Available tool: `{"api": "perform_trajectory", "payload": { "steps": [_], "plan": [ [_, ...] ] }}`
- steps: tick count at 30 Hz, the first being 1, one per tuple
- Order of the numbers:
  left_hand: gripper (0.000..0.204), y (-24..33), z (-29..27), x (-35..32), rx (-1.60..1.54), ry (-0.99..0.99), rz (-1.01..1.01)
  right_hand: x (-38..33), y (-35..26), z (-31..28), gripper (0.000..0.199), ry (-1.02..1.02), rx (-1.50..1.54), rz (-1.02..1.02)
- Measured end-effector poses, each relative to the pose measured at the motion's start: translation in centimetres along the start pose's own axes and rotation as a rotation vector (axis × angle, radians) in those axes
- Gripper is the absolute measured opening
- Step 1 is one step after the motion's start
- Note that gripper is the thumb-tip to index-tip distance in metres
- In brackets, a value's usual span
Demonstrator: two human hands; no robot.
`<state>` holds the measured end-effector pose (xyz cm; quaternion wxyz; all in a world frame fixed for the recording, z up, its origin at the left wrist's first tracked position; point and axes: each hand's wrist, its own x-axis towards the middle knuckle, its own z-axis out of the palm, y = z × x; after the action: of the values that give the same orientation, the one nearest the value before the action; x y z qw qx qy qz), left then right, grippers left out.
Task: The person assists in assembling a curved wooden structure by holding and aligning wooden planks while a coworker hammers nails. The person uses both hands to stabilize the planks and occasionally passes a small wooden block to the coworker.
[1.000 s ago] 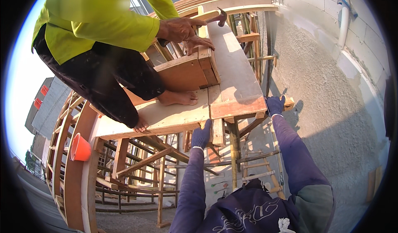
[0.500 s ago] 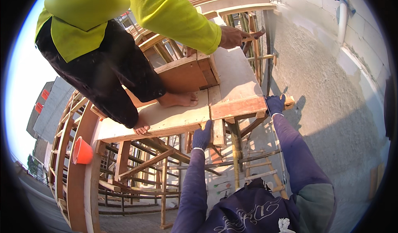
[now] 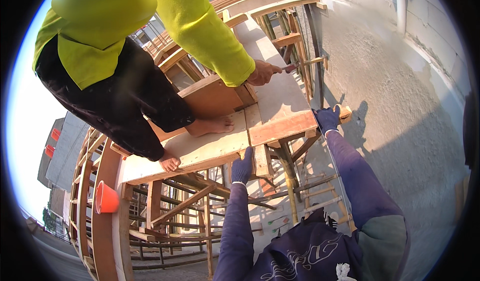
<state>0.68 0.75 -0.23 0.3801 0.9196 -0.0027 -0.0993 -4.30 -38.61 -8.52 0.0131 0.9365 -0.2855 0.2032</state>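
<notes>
My left hand, in a dark glove, grips the front edge of the wooden platform, thumb upward against it. Farther right, my gloved right hand closes over a short wooden beam sticking out beside the platform's corner. A thin, pale straight line runs from near that hand down past my forearm; its kind is unclear. Facing me, a barefoot co-worker in a yellow-green top stands on the platform, one hand holding a hammer-like tool over the boards.
An upright formwork box stands on the platform by the co-worker's feet. Bamboo and timber props support it from below. A red bucket hangs at the left. Rough concrete and a block wall lie to the right.
The co-worker's tool hand has come lower, nearer the boards and me. My hands keep their places on the wood while the whole view shifts slightly.
</notes>
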Motion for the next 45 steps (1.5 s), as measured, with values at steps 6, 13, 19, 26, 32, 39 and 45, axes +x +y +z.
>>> {"api": "perform_trajectory", "payload": {
  "steps": [6, 13, 19, 26, 32, 39, 45],
  "plan": [
    [0.063, 0.2, 0.5, 0.0, 0.160, -0.057, 0.146, 0.2, 1.0, 1.2, 0.037, -0.037, -0.024, 0.038],
    [0.053, -3.4, 1.4, 2.0, 0.282, -0.027, 0.365, 0.4, 0.6, 1.2, 0.041, 0.004, -0.007, 0.001],
    [0.076, 0.1, 0.0, -0.1, 0.080, -0.041, 0.079, 0.0, 1.0, 2.2, 0.033, 0.068, -0.048, -0.060],
    [0.102, -1.7, 0.8, 1.4, -0.017, -0.010, 0.029, 0.6, 1.1, 3.6, 0.030, 0.082, -0.041, -0.046],
    [0.104, -1.0, 1.3, 1.3, -0.011, -0.025, 0.014, 0.9, 2.5, 4.9, 0.032, 0.083, -0.053, -0.026],
    [0.090, -0.1, -0.1, -0.5, -0.001, -0.021, 0.127, 0.3, 0.8, 2.7, 0.032, 0.019, -0.051, -0.030],
    [0.080, -0.8, 0.8, 0.4, 0.013, -0.002, 0.126, 0.0, 0.9, 1.2, 0.032, -0.009, -0.070, -0.024]
  ]
}}
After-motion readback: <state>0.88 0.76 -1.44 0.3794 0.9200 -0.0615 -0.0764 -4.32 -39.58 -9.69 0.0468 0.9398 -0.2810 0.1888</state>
